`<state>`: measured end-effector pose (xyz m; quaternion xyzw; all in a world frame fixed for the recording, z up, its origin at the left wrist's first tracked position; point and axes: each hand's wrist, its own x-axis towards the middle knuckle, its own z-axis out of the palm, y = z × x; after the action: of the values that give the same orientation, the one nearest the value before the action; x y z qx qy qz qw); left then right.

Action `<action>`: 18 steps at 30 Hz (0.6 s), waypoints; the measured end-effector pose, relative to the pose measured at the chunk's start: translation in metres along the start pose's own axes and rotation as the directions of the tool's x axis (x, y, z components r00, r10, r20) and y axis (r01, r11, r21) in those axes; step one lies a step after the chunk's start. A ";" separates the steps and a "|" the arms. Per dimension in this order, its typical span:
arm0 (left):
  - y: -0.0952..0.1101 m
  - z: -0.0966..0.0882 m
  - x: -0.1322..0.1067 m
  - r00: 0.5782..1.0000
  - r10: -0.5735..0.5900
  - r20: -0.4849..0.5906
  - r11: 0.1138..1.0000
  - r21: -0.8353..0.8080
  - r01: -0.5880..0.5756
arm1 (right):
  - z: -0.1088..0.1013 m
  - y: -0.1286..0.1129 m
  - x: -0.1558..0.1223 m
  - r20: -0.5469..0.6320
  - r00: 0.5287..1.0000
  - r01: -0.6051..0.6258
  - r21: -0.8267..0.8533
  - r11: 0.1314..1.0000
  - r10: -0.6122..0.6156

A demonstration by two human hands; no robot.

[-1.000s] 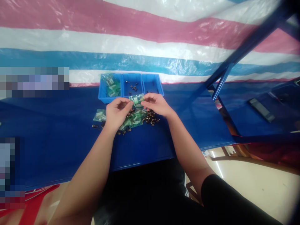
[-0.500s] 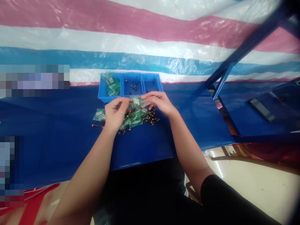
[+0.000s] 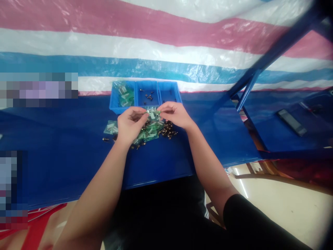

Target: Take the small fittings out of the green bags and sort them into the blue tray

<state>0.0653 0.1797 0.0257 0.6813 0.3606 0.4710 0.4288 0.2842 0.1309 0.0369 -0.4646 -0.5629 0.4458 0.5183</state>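
Between my two hands is a small clear plastic bag [image 3: 152,114] with whitish pieces inside. My left hand [image 3: 131,124] pinches its left edge between thumb and fingers. On the opposite edge, the fingers of my right hand [image 3: 173,114] are closed. Right below lies a pile of greenish plastic bags [image 3: 149,132] holding small parts. Loose dark screws [image 3: 168,131] are heaped to the right of the pile, partly under my right hand. Another small bag [image 3: 111,127] lies left of my left hand, with a single screw [image 3: 105,139] near it.
Behind my hands stand joined blue bins: the left bin [image 3: 111,100] holds bags, the middle bin [image 3: 139,101] screws, the right bin [image 3: 178,93] a few dark bits. A blue metal frame [image 3: 249,88] rises at the right. A phone-like dark object [image 3: 291,122] lies beyond it.
My hands have come slightly closer together, and the bag between them looks bunched rather than stretched. The bins and the pile have stayed put.
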 end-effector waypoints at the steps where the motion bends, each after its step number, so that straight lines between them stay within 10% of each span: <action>1: 0.001 0.000 0.000 1.000 -0.003 0.013 1.000 -0.008 0.003 | 0.000 0.001 0.000 -0.001 1.000 0.003 -0.007 1.000 -0.003; 18: 0.007 -0.002 -0.001 0.968 -0.133 0.214 0.984 -0.089 0.155 | 0.003 -0.010 -0.003 0.018 1.000 0.025 -0.046 0.999 -0.024</action>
<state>0.0639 0.1769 0.0320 0.6753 0.3371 0.3834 0.5323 0.2812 0.1259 0.0455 -0.4657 -0.5831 0.4302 0.5080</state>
